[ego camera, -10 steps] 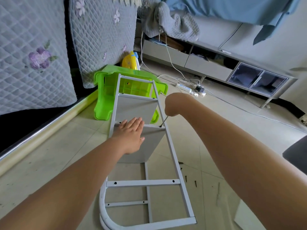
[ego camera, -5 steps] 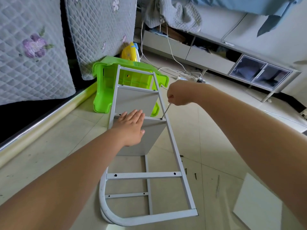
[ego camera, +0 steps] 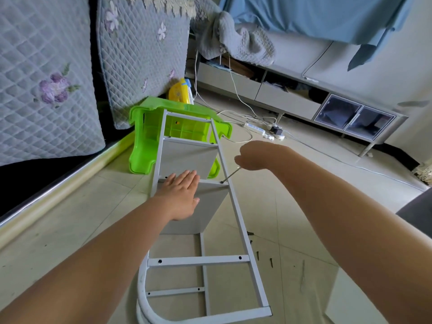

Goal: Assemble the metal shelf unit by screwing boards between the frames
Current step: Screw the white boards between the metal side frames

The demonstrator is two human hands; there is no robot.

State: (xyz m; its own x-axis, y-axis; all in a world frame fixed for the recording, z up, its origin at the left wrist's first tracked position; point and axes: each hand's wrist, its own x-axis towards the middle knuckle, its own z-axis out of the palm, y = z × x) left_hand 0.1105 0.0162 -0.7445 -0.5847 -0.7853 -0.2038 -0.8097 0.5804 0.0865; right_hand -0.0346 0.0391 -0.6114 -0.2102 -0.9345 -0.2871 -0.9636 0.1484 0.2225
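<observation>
The metal frame [ego camera: 236, 206] lies flat on the tiled floor [ego camera: 292, 206], running from 6 o'clock up to 12 o'clock of the view, its far end resting against an overturned green plastic stool [ego camera: 145, 136]. A second frame appears to lie beneath it; only its curved end shows at 6 o'clock.

Two boards stand between the frames. The far board [ego camera: 187, 157] sits at the upper rung, at 12 o'clock from the hands. The near board [ego camera: 210, 199] sits at the next rung.

The left hand [ego camera: 180, 192] lies flat, fingers straight, pressing on the near board's top edge. The right hand [ego camera: 254, 155], at 2 o'clock from the left, is closed around the handle of a screwdriver [ego camera: 230, 176]; its tip meets the frame hole at the board's right end.

Progress, as judged: two boards are in place, and fastening of the near board's right corner is in hand. The lower rung [ego camera: 198, 261] shows open holes and carries no board. Loose screws [ego camera: 258, 254] lie on the floor at 4 o'clock from the frame's centre. A further white panel [ego camera: 336, 300] lies at 5 o'clock.
</observation>
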